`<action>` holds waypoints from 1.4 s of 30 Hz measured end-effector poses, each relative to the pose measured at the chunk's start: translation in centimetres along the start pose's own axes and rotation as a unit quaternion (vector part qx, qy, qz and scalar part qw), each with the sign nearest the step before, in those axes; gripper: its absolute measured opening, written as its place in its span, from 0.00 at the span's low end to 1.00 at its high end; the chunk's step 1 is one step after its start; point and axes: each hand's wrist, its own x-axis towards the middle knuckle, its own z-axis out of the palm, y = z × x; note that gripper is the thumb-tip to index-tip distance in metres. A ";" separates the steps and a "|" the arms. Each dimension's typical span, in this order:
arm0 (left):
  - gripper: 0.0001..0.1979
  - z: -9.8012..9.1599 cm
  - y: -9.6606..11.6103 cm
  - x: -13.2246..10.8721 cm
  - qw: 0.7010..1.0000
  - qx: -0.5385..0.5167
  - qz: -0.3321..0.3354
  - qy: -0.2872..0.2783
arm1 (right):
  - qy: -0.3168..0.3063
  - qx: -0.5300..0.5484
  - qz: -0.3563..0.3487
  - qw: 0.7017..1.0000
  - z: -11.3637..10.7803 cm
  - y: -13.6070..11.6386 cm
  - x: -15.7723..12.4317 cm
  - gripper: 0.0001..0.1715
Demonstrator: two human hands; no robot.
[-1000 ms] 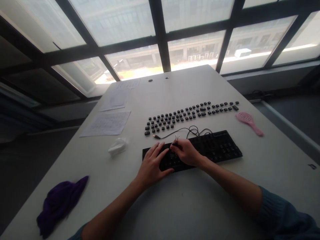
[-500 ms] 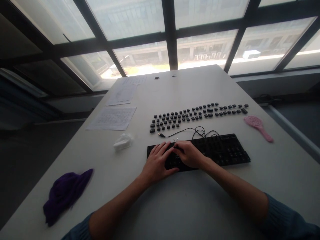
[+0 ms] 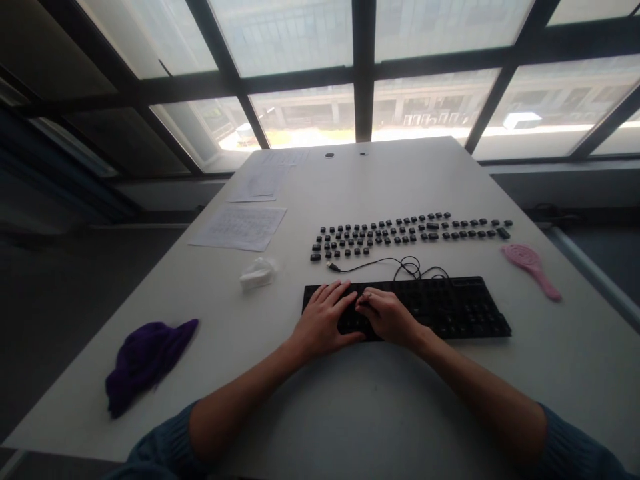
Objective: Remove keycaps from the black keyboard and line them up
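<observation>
A black keyboard (image 3: 465, 308) lies flat on the white table in front of me. My left hand (image 3: 321, 321) rests palm down over its left end, fingers spread and thumb at the near edge. Close beside it, my right hand (image 3: 393, 320) is closed in a pinch just above the keys. Between its fingertips is a small thin-wired tool (image 3: 367, 297), apparently a wire keycap puller, mostly hidden by the fingers. Beyond the keyboard, several loose black keycaps (image 3: 433, 227) stand in slanting rows. The keyboard's cable (image 3: 370, 263) lies looped between them, its plug at the left.
Left of the keyboard sits a crumpled white plastic bag (image 3: 258, 274). A purple cloth hat (image 3: 147, 360) lies nearer me. Written paper sheets (image 3: 240, 228) are at the far left. At the right is a pink hairbrush (image 3: 533, 268). Windows (image 3: 305, 113) stand behind the table.
The whole view has shifted, so things appear farther right. The wire prongs that stuck up from my right fingers are now tucked down among them. My left hand stays on the keyboard.
</observation>
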 end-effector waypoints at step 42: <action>0.15 -1.6 -1.3 3.8 0.829 -0.506 -0.190 -0.146 | 0.078 0.148 0.048 0.985 -1.4 -0.2 0.2 0.07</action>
